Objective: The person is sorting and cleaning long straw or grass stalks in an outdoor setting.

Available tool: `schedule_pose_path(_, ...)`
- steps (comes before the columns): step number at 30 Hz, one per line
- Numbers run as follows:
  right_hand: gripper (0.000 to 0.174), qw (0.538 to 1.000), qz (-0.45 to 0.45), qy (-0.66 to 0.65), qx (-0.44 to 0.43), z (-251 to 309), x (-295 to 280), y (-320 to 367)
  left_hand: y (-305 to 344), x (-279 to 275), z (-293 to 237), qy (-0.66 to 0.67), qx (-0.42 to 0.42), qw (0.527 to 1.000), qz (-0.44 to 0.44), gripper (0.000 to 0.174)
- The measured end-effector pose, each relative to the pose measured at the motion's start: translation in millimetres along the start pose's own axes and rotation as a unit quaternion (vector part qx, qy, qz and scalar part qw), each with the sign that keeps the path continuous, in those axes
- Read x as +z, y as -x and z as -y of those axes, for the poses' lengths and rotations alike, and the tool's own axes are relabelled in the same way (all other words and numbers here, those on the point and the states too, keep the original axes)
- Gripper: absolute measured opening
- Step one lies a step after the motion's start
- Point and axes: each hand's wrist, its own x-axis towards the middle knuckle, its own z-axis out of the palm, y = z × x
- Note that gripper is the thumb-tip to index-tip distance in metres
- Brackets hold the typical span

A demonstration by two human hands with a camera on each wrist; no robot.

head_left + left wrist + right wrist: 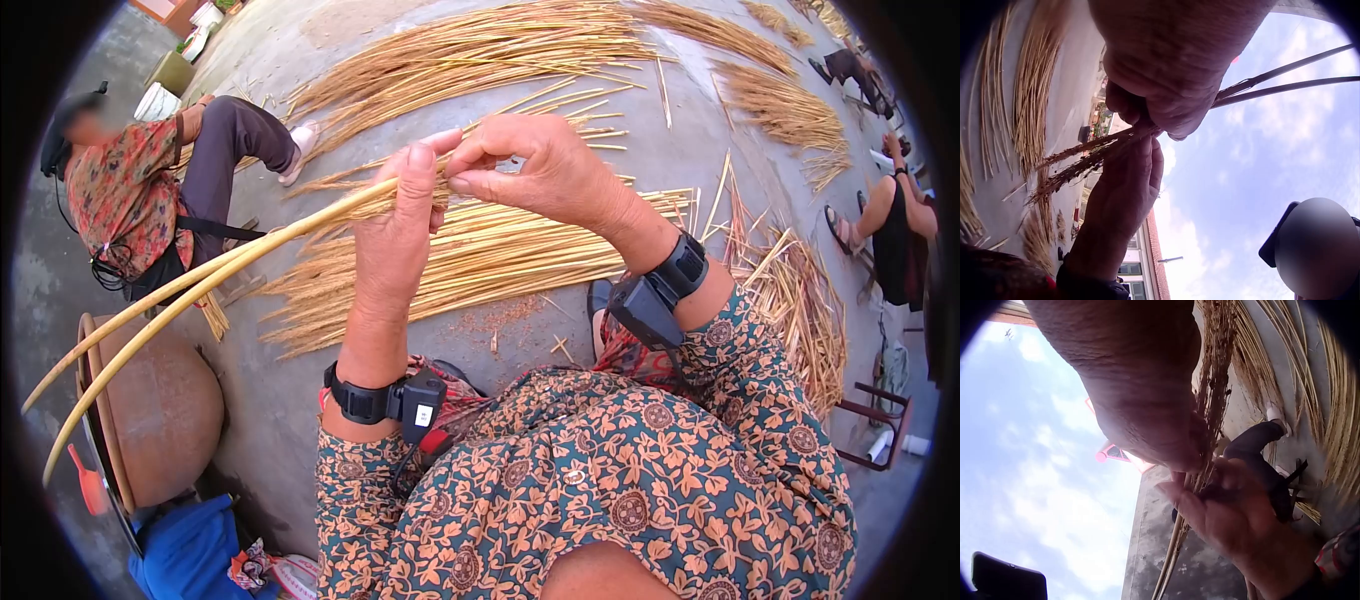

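Two long pale stalks (215, 268) run from the lower left up into my left hand (392, 235), which grips them with the thumb laid along them. My right hand (545, 170) is beside its fingertips, thumb and index finger pinched at the stalks' seed heads. In the left wrist view, brown seed heads (1079, 165) stick out beyond my left hand (1172, 69), and my right hand (1125, 194) touches them from below. The right wrist view has the seed heads (1215, 375) passing between my right hand (1141, 394) and my left hand (1235, 519).
Bundles of cut stalks (490, 265) lie on the grey ground, with more (480, 50) farther off. A seated person (130, 190) is at the left beside a large clay pot (165, 420). A heap of husks (795, 310) lies at the right, near other people.
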Motion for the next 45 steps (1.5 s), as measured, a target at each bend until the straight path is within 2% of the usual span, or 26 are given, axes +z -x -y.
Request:
schedule_pose_path(5, 0.009, 0.999, -0.008, 0.052, -0.009, 4, 2, -1, 1, -1, 2, -0.013, -0.005, 1.0, 0.015, 0.047)
schedule_pose_path(8, 0.008, 0.998, -0.021, -0.042, 0.053, 3, 3, 1, 1, -3, 2, -0.027, 0.008, 1.0, 0.011, 0.046)
schedule_pose_path(14, 0.01, 0.981, -0.022, -0.152, 0.118, -3, 5, 2, 3, -3, 2, -0.042, 0.027, 0.999, 0.004, 0.044)
schedule_pose_path(16, 0.01, 0.977, -0.033, -0.117, 0.173, -8, -3, 3, 3, -4, 0, -0.043, 0.017, 0.999, -0.01, 0.043)
schedule_pose_path(17, 0.01, 0.974, -0.038, -0.099, 0.202, -12, -8, 4, 2, -10, -3, -0.009, 0.022, 0.999, -0.032, 0.043)
schedule_pose_path(20, 0.011, 0.963, -0.103, -0.163, 0.188, -24, -27, 8, -5, -29, -5, 0.066, 0.031, 0.994, -0.077, 0.043)
schedule_pose_path(24, 0.015, 0.964, -0.093, -0.185, 0.165, -14, -33, 6, -11, -38, -2, 0.095, 0.013, 0.99, -0.107, 0.043)
schedule_pose_path(27, 0.015, 0.979, -0.111, -0.094, 0.146, -15, -38, 8, -13, -43, 0, 0.113, 0.012, 0.988, -0.101, 0.042)
schedule_pose_path(30, 0.016, 0.987, -0.133, 0.069, -0.061, -16, -22, 0, -13, -36, 0, 0.087, 0.008, 0.992, -0.089, 0.041)
schedule_pose_path(31, 0.016, 0.985, -0.128, 0.087, -0.08, -10, -14, -4, -12, -31, -2, 0.072, 0.009, 0.994, -0.082, 0.04)
schedule_pose_path(34, 0.017, 0.977, -0.123, 0.151, -0.085, -4, 5, -8, -11, -22, -3, 0.031, 0.007, 0.998, -0.054, 0.039)
schedule_pose_path(38, 0.016, 0.951, -0.139, 0.222, -0.165, -9, 9, -9, -11, -19, 5, 0.052, 0.006, 0.998, -0.035, 0.039)
schedule_pose_path(41, 0.015, 0.944, -0.119, 0.253, -0.175, -7, 12, -8, -8, -14, -1, 0.038, 0.002, 0.999, -0.031, 0.039)
schedule_pose_path(45, 0.01, 0.932, -0.135, 0.267, -0.204, -6, 18, -8, -7, -11, 0, 0.016, -0.003, 1.0, -0.026, 0.04)
